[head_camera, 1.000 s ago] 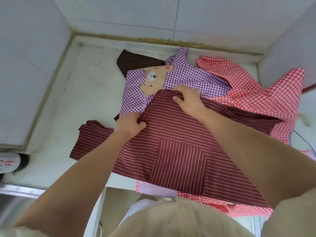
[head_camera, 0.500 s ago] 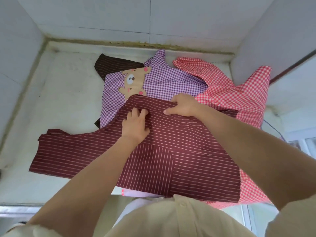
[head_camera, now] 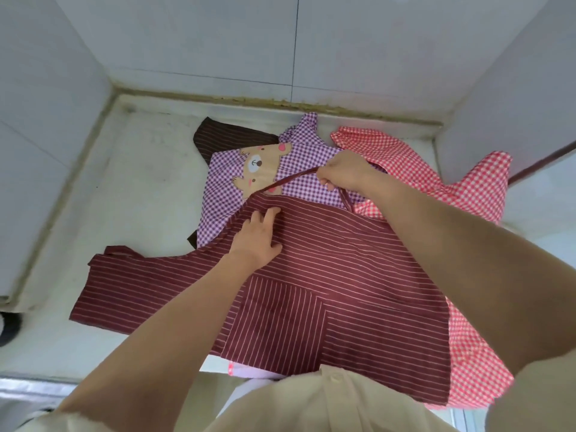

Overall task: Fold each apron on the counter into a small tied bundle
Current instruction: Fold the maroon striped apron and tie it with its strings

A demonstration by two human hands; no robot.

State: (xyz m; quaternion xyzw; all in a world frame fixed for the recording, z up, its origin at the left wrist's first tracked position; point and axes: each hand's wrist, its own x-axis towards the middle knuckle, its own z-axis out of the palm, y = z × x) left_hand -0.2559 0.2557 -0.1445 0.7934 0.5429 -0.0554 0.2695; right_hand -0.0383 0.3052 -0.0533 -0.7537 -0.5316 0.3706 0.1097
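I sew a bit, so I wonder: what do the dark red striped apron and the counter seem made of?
The striped apron looks like thin woven cloth, perhaps cotton, matt: it wrinkles softly, and its strap bends limply in the right hand gripping it. The counter looks like pale stone or a lookalike, faintly veined, dull and stained.

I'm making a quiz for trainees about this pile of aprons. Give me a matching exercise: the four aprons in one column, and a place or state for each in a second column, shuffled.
Things:
1. maroon striped apron
2. purple checked apron
3. red checked apron
4. brown striped apron

Places or states:
A. farthest back, mostly covered
B. lies along the right side of the pile
C. on top; left hand presses on it, right hand holds its strap
D. carries a bear patch

Pairs: 1-C, 2-D, 3-B, 4-A
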